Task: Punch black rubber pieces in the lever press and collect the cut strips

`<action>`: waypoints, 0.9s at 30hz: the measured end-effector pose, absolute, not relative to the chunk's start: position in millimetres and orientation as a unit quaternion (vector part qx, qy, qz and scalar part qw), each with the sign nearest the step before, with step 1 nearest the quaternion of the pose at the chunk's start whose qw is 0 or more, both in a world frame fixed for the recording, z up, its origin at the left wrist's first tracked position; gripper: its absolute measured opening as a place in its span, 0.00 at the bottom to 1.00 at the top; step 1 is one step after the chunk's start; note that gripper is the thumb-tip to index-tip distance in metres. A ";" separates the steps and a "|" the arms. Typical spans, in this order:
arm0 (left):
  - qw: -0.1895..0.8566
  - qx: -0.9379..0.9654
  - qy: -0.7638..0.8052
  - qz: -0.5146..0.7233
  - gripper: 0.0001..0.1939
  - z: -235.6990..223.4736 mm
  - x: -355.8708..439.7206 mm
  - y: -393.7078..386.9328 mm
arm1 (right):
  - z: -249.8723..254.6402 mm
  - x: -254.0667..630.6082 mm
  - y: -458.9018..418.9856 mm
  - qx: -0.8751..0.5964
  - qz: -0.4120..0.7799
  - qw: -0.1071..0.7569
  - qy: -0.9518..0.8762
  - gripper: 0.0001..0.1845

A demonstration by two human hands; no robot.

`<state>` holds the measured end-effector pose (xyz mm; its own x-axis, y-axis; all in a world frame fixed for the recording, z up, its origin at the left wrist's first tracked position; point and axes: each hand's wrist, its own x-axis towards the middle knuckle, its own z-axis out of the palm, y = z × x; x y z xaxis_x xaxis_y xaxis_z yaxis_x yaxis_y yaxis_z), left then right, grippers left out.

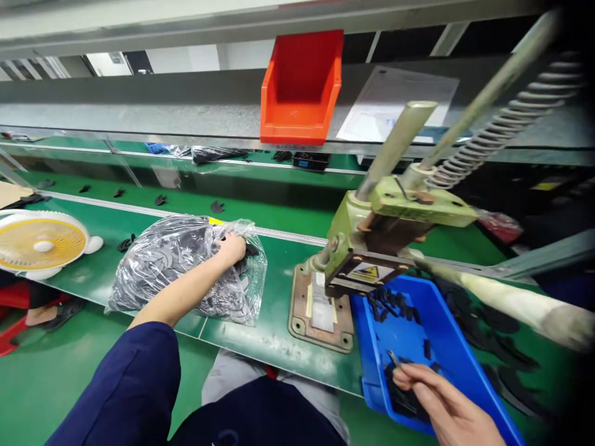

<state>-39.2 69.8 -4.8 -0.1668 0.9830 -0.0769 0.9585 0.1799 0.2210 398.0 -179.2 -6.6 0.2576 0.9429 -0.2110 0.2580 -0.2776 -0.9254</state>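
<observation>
One clear bag (186, 272) of grey pieces (162, 257) on the green bench (274, 316) | left hand (232, 248) at its mouth, grip cannot be told | right hand (446, 399) pinching slim item (393, 357) over blue bin (395, 334) | apparently a picking step; lifting out would need fingers clear of plastic

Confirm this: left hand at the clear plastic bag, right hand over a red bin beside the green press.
Wrong colour: the head view shows the right hand over a blue bin beside the green press. The left hand is at the clear plastic bag.
</observation>
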 end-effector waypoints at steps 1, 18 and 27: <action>0.081 0.622 0.776 0.059 0.16 -3.9 -43.9 70.1 | -7.0 400.3 -181.3 -0.672 0.420 0.416 -0.446 0.26; 0.021 0.708 0.706 -0.002 0.26 -34.9 -10.2 16.4 | -17.8 428.2 -154.9 -0.694 0.327 0.355 -0.535 0.28; -0.014 0.726 0.687 0.036 0.27 -46.6 4.7 -1.9 | -19.3 450.2 -144.0 -0.729 0.268 0.058 -0.628 0.24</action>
<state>4.7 -1.9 -46.6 0.0542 0.9960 0.0705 0.9980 -0.0564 0.0294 450.2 -144.0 -19.3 0.0681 0.9454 -0.3188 0.8836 -0.2055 -0.4208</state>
